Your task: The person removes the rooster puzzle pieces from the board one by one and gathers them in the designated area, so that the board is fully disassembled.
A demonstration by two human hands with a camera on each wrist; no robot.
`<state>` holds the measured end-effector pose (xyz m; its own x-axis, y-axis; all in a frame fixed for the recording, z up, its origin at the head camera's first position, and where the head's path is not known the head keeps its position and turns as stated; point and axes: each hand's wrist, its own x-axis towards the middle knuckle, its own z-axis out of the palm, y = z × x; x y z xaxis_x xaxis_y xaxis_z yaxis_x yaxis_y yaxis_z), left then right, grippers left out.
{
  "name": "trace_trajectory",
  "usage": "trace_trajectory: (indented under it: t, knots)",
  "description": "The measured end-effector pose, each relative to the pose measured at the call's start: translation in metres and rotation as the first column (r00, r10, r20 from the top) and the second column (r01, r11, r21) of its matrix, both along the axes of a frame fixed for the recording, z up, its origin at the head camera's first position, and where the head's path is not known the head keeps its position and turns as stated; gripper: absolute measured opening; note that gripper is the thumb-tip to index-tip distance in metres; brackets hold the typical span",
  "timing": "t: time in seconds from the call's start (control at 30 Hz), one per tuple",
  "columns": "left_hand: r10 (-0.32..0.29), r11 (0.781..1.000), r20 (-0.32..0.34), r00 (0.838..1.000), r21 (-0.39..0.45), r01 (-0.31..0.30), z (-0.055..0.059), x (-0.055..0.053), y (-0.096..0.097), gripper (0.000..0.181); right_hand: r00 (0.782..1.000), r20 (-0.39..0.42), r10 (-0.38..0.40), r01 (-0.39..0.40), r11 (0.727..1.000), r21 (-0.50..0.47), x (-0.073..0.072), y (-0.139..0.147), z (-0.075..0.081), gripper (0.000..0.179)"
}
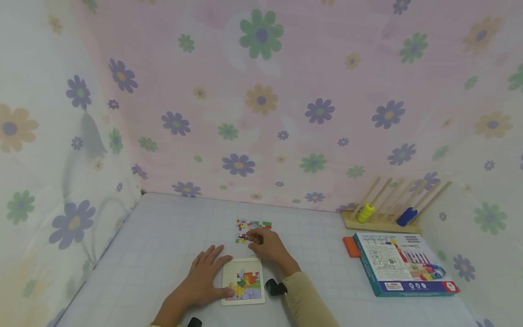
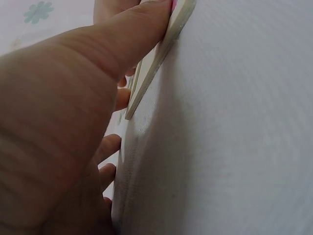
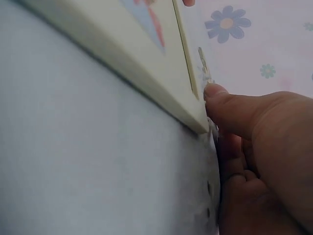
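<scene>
A light wooden puzzle tray [image 1: 227, 272] lies on the table, its lower right part filled with colourful joined pieces [image 1: 250, 281]. Spread out at its left side is my left hand [image 1: 204, 278], thumb [image 2: 142, 29] resting on the tray's lower left corner area and the other fingers straight on the cloth. Beyond the tray's far edge, several loose puzzle pieces [image 1: 266, 225] are laid out in rows. Over them, my right hand [image 1: 270, 247] pinches a puzzle piece [image 3: 203, 59] between thumb and fingers; it shows edge-on in the right wrist view, and the hand hides part of the group.
At the right stand a wooden peg rack [image 1: 380, 225] with yellow beads [image 1: 365, 213] and blue beads [image 1: 407, 217], and a flat bead-set box [image 1: 404, 265] with an orange object [image 1: 351, 247] against its left side. Flowered cloth walls [image 1: 261, 136] enclose the white-covered table [image 1: 163, 236].
</scene>
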<state>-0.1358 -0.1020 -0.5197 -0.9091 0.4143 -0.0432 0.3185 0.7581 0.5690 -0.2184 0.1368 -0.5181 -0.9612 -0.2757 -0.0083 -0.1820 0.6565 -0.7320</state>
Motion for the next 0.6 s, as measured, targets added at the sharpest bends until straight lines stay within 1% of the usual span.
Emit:
trace_trajectory:
  t: [0.17, 0.23, 0.4, 0.53, 0.6]
  knots:
    - [0.002, 1.0, -0.006, 1.0, -0.011, -0.002, 0.0, 0.0, 0.001, 0.087, 1.0, -0.011, 0.01, -0.011, 0.998, -0.055, 0.011, 0.007, 0.0, 0.027]
    - [0.002, 1.0, -0.003, 1.0, -0.013, -0.002, 0.0, 0.0, 0.003, 0.087, 1.0, -0.004, 0.003, -0.004, 0.998, -0.067, 0.017, 0.01, -0.001, 0.027]
    - [-0.004, 1.0, 0.01, 1.0, -0.024, 0.004, 0.0, 0.0, 0.003, 0.088, 1.0, 0.016, -0.008, 0.009, 0.995, -0.095, 0.036, 0.013, -0.005, 0.026]
    - [-0.003, 1.0, 0.007, 1.0, -0.025, 0.003, 0.0, 0.001, 0.001, 0.089, 1.0, -0.026, 0.011, -0.014, 0.993, -0.116, 0.054, 0.012, -0.005, 0.029]
    - [0.0, 1.0, -0.001, 1.0, -0.021, 0.0, 0.0, 0.0, 0.001, 0.088, 0.998, -0.05, 0.029, -0.034, 0.994, -0.104, 0.061, 0.011, -0.003, 0.033]
